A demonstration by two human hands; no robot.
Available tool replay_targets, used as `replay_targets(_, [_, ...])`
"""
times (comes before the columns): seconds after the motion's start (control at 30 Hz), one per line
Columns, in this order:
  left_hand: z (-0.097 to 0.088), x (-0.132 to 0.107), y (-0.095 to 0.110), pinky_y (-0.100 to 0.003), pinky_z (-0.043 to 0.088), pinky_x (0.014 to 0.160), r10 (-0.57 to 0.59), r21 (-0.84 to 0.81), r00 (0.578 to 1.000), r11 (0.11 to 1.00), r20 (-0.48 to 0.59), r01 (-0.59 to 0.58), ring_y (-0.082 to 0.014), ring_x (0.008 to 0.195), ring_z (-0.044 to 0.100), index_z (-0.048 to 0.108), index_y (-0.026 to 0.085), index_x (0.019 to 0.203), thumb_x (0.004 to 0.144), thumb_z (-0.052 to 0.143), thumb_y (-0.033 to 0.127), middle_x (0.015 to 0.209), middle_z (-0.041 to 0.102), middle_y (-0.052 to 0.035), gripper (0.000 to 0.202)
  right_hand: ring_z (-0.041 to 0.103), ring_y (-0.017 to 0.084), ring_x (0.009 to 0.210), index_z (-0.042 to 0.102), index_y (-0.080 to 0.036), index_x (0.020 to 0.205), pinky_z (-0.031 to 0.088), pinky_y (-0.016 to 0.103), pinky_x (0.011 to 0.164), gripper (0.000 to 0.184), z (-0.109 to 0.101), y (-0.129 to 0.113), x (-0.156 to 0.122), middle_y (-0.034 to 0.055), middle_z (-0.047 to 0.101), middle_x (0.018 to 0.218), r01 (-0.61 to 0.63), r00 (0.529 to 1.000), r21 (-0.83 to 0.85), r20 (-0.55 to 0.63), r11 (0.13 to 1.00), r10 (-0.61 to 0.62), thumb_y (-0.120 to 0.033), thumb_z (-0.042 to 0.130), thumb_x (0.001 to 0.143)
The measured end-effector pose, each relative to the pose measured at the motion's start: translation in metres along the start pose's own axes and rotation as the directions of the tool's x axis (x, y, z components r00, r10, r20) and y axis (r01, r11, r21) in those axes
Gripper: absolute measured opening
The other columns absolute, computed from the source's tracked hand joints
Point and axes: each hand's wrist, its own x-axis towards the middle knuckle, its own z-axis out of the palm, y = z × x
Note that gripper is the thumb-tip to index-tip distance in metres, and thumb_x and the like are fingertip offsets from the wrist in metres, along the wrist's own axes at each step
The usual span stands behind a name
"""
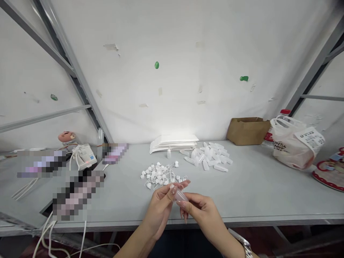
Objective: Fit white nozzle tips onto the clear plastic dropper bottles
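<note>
A small translucent plastic bottle [180, 195] is held tilted between my two hands near the table's front edge. My right hand [199, 208] is closed around its lower body. At its upper end, my left hand [162, 204] pinches a small white cap [172, 186], partly hidden by the fingers. Beyond my hands lies a loose pile of white caps with thin stems [158, 174]. To its right is a heap of translucent empty bottles [211, 154]. One capped bottle [169, 153] stands upright behind the caps.
A stack of white packets [173, 142] lies against the wall. At right are a brown cardboard box [247, 130], a white plastic bag [291, 147] and a red-trimmed item [331, 172]. A power strip [84, 156], cables and blurred-out devices [77, 195] occupy the left.
</note>
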Motion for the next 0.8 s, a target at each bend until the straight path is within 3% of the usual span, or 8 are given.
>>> replay_targets(0.1, [0.0, 0.0, -0.001, -0.041, 0.044, 0.086, -0.005, 0.022, 1.0, 1.0, 0.004, 0.005, -0.0326, 0.113, 0.053, 0.07, 0.017, 0.084, 0.078, 0.063, 0.039, 0.113, 0.066, -0.0133, 0.024, 0.045, 0.011, 0.054, 0.064, -0.015, 0.066, 0.041, 0.023, 0.053, 0.032, -0.001, 0.001, 0.0, -0.0015, 0.048, 0.056, 0.013, 1.0, -0.004, 0.005, 1.0, -0.013, -0.045, 0.06, 0.077])
replay_targets(0.2, [0.004, -0.002, -0.001, -0.041, 0.04, 0.094, 0.053, 0.136, 0.998, 0.989, -0.017, -0.05, -0.031, 0.117, 0.05, 0.07, 0.017, 0.09, 0.08, 0.06, 0.039, 0.112, 0.067, -0.0123, 0.027, 0.048, 0.013, 0.056, 0.063, -0.017, 0.064, 0.042, 0.024, 0.057, 0.028, -0.002, 0.007, -0.003, -0.0007, 0.051, 0.058, 0.131, 0.987, -0.178, -0.065, 0.975, -0.145, -0.038, 0.058, 0.081])
replay_targets(0.37, [0.012, -0.01, 0.0, -0.041, 0.035, 0.1, 0.066, 0.16, 0.996, 0.986, -0.061, -0.056, -0.0289, 0.117, 0.051, 0.071, 0.019, 0.093, 0.082, 0.058, 0.039, 0.114, 0.066, -0.01, 0.026, 0.055, 0.018, 0.064, 0.067, -0.02, 0.089, 0.045, 0.028, 0.062, 0.012, -0.002, 0.02, -0.008, 0.0051, 0.063, 0.07, 0.375, 0.866, -0.504, -0.11, 0.778, -0.488, -0.024, 0.056, 0.083])
replay_targets(0.47, [0.012, -0.012, 0.004, -0.042, 0.036, 0.1, 0.041, 0.138, 0.998, 0.99, -0.05, -0.033, -0.0301, 0.117, 0.051, 0.07, 0.018, 0.097, 0.081, 0.059, 0.041, 0.114, 0.066, -0.0112, 0.03, 0.055, 0.019, 0.064, 0.066, -0.02, 0.092, 0.045, 0.029, 0.06, 0.013, -0.001, 0.02, -0.009, 0.0068, 0.064, 0.072, 0.42, 0.823, -0.556, -0.1, 0.717, -0.56, -0.022, 0.057, 0.083])
replay_targets(0.53, [0.01, -0.012, 0.008, -0.043, 0.036, 0.1, 0.03, 0.126, 0.999, 0.992, -0.029, -0.026, -0.0305, 0.118, 0.049, 0.07, 0.017, 0.099, 0.083, 0.054, 0.043, 0.113, 0.067, -0.0123, 0.035, 0.052, 0.018, 0.06, 0.066, -0.02, 0.085, 0.044, 0.028, 0.058, 0.01, 0.0, 0.017, -0.009, 0.0053, 0.062, 0.066, 0.404, 0.84, -0.551, -0.093, 0.731, -0.535, -0.023, 0.057, 0.083])
replay_targets(0.63, [0.005, -0.009, 0.015, -0.044, 0.033, 0.102, 0.037, 0.183, 0.999, 0.982, 0.018, -0.04, -0.0311, 0.118, 0.049, 0.073, 0.015, 0.091, 0.084, 0.052, 0.044, 0.104, 0.07, -0.0132, 0.036, 0.05, 0.015, 0.057, 0.064, -0.019, 0.072, 0.042, 0.026, 0.056, 0.017, 0.001, 0.01, -0.01, 0.0023, 0.056, 0.06, 0.326, 0.911, -0.486, -0.069, 0.811, -0.407, -0.028, 0.056, 0.084])
replay_targets(0.73, [0.001, -0.005, 0.016, -0.044, 0.032, 0.101, 0.049, 0.245, 0.997, 0.967, 0.064, -0.063, -0.0321, 0.115, 0.052, 0.074, 0.015, 0.082, 0.08, 0.059, 0.041, 0.098, 0.072, -0.013, 0.03, 0.05, 0.012, 0.055, 0.06, -0.017, 0.063, 0.042, 0.024, 0.055, 0.03, 0.0, 0.004, -0.01, 0.0005, 0.054, 0.058, 0.178, 0.981, -0.294, -0.024, 0.939, -0.193, -0.037, 0.055, 0.084])
replay_targets(0.8, [0.001, -0.003, 0.015, -0.044, 0.033, 0.101, 0.042, 0.227, 0.996, 0.972, 0.072, -0.057, -0.0325, 0.115, 0.052, 0.075, 0.015, 0.081, 0.079, 0.06, 0.041, 0.098, 0.072, -0.0133, 0.029, 0.049, 0.01, 0.05, 0.059, -0.016, 0.061, 0.041, 0.023, 0.052, 0.036, 0.0, 0.002, -0.009, -0.001, 0.051, 0.053, 0.049, 0.999, -0.115, 0.026, 0.992, -0.047, -0.044, 0.056, 0.082])
